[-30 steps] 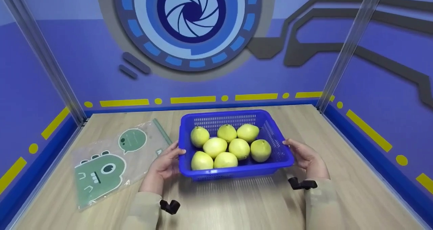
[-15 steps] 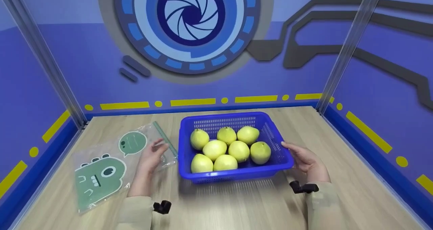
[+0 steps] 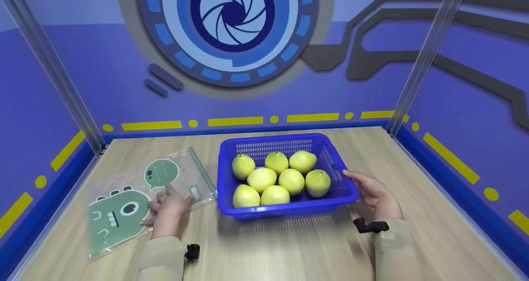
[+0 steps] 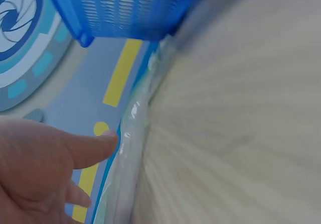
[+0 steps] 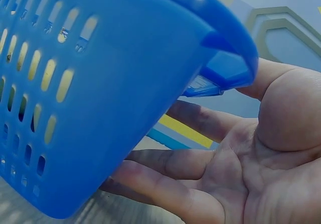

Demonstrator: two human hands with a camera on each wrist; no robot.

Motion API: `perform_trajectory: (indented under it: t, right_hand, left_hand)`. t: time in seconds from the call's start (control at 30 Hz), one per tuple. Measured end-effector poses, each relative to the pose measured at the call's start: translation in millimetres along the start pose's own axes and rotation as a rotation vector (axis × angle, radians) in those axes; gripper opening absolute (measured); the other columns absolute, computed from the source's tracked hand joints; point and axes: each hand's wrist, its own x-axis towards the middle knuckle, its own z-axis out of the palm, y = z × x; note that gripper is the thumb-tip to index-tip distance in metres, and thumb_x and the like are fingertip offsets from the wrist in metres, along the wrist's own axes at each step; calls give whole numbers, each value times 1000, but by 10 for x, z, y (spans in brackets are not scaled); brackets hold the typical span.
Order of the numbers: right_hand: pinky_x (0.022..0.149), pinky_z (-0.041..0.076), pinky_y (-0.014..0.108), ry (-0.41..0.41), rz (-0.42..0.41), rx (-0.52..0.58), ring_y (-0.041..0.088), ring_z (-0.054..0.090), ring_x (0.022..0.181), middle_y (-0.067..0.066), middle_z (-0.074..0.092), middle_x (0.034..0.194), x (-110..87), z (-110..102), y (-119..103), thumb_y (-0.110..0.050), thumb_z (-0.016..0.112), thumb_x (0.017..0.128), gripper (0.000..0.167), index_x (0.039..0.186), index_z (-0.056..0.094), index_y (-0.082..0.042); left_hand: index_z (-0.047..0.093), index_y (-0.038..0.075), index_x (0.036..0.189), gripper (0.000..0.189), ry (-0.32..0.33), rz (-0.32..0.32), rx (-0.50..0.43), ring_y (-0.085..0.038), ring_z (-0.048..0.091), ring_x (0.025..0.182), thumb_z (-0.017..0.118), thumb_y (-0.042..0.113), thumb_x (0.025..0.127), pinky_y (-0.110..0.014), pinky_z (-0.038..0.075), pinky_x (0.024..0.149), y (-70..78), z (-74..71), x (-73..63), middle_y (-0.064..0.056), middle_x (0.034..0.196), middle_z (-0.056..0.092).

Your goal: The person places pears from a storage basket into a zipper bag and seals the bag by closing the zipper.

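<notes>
A blue plastic basket (image 3: 285, 209) with slotted walls holds several pale yellow-green round fruits (image 3: 291, 182), some with a slight pear shape. My right hand (image 3: 377, 194) is at its right side, thumb on the rim and fingers against the outer wall below, as the right wrist view shows on the basket (image 5: 115, 83). Left of the basket lies a clear plastic zip bag (image 3: 198, 179) printed with a green dinosaur and a green slider strip. My left hand (image 3: 168, 210) is over this bag with fingers spread, palm down; exact contact is hard to tell.
Both stand on a light wooden table (image 3: 285, 252). Blue printed panels (image 3: 264, 107) close off the back and both sides, with metal posts (image 3: 430, 58) at the rear corners. The bag's slider end lies right beside the basket's left wall.
My left hand has let go of the basket's left rim and moved left over the plastic bag. The right hand and the basket have stayed in place.
</notes>
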Motion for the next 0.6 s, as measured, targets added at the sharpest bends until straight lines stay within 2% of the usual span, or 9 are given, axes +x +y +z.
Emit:
perform_trajectory:
  t: [0.1, 0.23, 0.37, 0.47, 0.53, 0.6]
  right_hand:
    - [84, 63, 33, -12, -1, -2, 17, 75, 102, 0, 75, 115, -3, 2, -9, -31, 40, 112, 26, 128, 57, -20]
    - [82, 63, 32, -24, -8, 2, 17, 77, 98, 1, 77, 112, -11, -2, -13, -30, 39, 112, 27, 128, 58, -18]
    - [81, 64, 32, -13, -9, 16, 19, 77, 98, 3, 77, 112, -7, -6, -12, -30, 41, 112, 27, 128, 58, -16]
    - [81, 64, 33, 0, -5, 13, 19, 77, 98, 3, 77, 113, -1, -3, -12, -30, 42, 112, 27, 130, 57, -17]
    - [81, 64, 33, 14, -4, 7, 19, 77, 97, 3, 77, 112, 2, -1, -11, -30, 43, 111, 27, 130, 56, -16]
    - [81, 64, 34, 20, -5, 4, 19, 77, 97, 3, 77, 111, 4, 1, -9, -30, 44, 111, 27, 130, 56, -16]
  left_hand:
    - [-2, -4, 161, 96, 0, -17, 42, -65, -17, 146, 58, 40, 100, -94, -12, 94, -13, -15, -37, -39, 162, -10]
    - [18, -4, 158, 87, -42, -42, 71, -68, -10, 144, 69, 29, 95, -97, -5, 91, -20, -97, -94, -41, 160, -10]
    - [33, -5, 149, 79, -110, -89, 96, -70, -8, 142, 78, 20, 89, -97, 4, 94, 2, -200, -144, -46, 155, -10]
    - [43, -11, 143, 71, -178, -95, 187, -76, -4, 139, 78, 15, 87, -95, 16, 94, 24, -265, -187, -54, 150, -9]
    - [51, -15, 136, 61, -194, -83, 255, -78, 5, 137, 76, 10, 86, -93, 24, 95, 53, -290, -210, -58, 146, -2]
    - [60, -14, 122, 46, -159, -36, 311, -74, 28, 132, 73, 8, 83, -87, 37, 95, 82, -293, -236, -57, 143, 20]
